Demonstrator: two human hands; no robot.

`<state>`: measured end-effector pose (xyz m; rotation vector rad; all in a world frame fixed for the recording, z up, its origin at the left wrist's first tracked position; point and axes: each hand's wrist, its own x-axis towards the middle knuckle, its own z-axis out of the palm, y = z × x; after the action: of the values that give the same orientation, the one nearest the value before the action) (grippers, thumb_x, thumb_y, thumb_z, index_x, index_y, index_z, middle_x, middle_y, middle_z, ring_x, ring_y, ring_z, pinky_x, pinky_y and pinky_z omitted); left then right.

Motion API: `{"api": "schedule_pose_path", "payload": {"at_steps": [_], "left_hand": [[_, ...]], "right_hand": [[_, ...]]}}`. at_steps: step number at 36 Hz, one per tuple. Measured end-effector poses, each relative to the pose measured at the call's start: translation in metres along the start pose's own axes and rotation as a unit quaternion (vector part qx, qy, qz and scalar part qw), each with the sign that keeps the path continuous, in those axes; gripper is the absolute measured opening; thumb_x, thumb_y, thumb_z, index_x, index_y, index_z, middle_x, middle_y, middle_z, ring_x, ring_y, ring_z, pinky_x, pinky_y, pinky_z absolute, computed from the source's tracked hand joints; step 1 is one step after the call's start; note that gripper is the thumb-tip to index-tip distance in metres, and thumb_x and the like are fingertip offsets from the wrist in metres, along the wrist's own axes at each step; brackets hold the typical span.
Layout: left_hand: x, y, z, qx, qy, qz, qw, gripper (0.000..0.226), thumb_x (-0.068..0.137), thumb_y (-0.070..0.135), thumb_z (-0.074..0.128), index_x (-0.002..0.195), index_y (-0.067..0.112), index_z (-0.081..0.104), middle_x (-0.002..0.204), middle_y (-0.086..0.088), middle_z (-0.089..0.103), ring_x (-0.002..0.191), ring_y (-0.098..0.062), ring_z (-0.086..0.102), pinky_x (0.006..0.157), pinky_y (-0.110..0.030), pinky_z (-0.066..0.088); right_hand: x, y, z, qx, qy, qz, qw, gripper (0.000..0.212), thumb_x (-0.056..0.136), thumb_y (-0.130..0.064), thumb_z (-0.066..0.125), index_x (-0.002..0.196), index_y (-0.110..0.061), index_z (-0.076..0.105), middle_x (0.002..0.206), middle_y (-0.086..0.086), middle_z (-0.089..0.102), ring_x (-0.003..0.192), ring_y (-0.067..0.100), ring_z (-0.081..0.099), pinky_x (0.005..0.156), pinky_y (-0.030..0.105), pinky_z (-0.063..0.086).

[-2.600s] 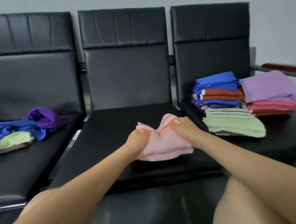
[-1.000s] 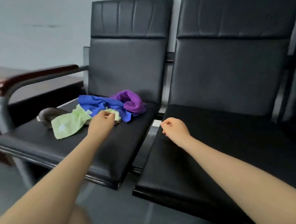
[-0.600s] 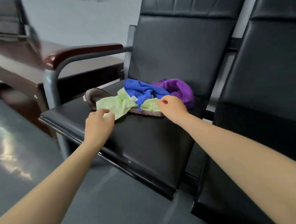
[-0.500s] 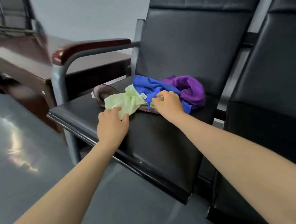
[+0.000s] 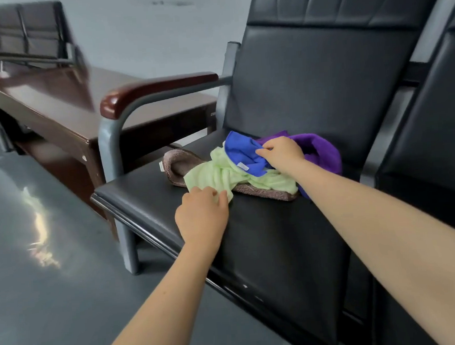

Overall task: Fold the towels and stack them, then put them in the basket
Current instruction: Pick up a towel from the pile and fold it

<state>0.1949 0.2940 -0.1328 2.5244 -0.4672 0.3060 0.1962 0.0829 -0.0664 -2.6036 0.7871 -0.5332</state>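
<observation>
Your left hand [image 5: 202,216] pinches the limp green towel [image 5: 215,173] at its corner, your right hand [image 5: 282,153] grips the blue towel [image 5: 242,150]; lift by corners, since both look soft and light.

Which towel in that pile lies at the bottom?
The brown towel: it lies flat on the seat, with the green towel and blue towel on top of it.

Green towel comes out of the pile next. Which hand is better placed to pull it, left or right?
Left. The left hand already pinches the near corner of the green towel, on the free side. The right hand grips the blue towel lying on top, probably best placed to lift it clear.
</observation>
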Motion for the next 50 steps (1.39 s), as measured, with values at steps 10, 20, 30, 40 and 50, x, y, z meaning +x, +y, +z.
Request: {"api": "schedule_pose_path", "payload": {"at_steps": [10, 20, 30, 40, 50], "left_hand": [[0.004, -0.001, -0.003, -0.005, -0.006, -0.007, 1.0, 0.043, 0.097, 0.047, 0.033, 0.091, 0.024, 0.069, 0.096, -0.001, 0.059, 0.091, -0.024, 0.057, 0.069, -0.034, 0.044], [-0.007, 0.004, -0.016, -0.129, -0.007, -0.049, 0.99, 0.036, 0.097, 0.034, 0.04, 0.083, 0.013, 0.066, 0.092, -0.003, 0.056, 0.084, -0.024, 0.051, 0.066, -0.034, 0.04], [-0.04, 0.083, -0.067, -0.428, -0.006, -0.091, 0.899, 0.041, 0.101, 0.027, 0.031, 0.107, 0.006, 0.065, 0.116, -0.013, 0.065, 0.105, -0.031, 0.059, 0.093, -0.039, 0.044], [-0.104, 0.212, -0.077, -0.594, -0.227, -0.073, 0.768, 0.039, 0.105, 0.031, 0.028, 0.088, 0.012, 0.057, 0.071, -0.001, 0.05, 0.054, -0.014, 0.042, 0.05, -0.022, 0.034], [-0.153, 0.29, -0.063, -0.519, -0.333, 0.036, 0.786, 0.039, 0.104, 0.035, 0.031, 0.086, 0.015, 0.061, 0.075, 0.0, 0.056, 0.061, -0.014, 0.05, 0.059, -0.024, 0.039]], "right_hand": [[0.002, -0.033, -0.078, 0.529, 0.072, 0.108, 0.839, 0.023, 0.095, -0.018, 0.056, 0.072, -0.017, 0.055, 0.077, 0.0, 0.057, 0.075, 0.017, 0.055, 0.064, 0.025, 0.052], [-0.037, -0.066, -0.194, 0.762, 0.027, 0.039, 0.646, 0.011, 0.099, -0.016, 0.054, 0.101, -0.008, 0.062, 0.093, 0.008, 0.066, 0.084, 0.019, 0.065, 0.065, 0.026, 0.055], [-0.116, -0.031, -0.254, 0.703, 0.068, 0.007, 0.708, 0.011, 0.097, -0.016, 0.054, 0.098, -0.009, 0.063, 0.09, 0.007, 0.067, 0.079, 0.019, 0.065, 0.057, 0.024, 0.052], [-0.228, 0.073, -0.281, 0.282, 0.125, -0.03, 0.951, 0.037, 0.093, -0.024, 0.055, 0.065, -0.002, 0.047, 0.063, 0.007, 0.042, 0.061, 0.015, 0.039, 0.059, 0.028, 0.035], [-0.298, 0.17, -0.3, 0.213, 0.166, 0.041, 0.962, 0.04, 0.096, -0.024, 0.051, 0.066, 0.0, 0.039, 0.066, 0.008, 0.033, 0.061, 0.017, 0.032, 0.057, 0.029, 0.028]]}}
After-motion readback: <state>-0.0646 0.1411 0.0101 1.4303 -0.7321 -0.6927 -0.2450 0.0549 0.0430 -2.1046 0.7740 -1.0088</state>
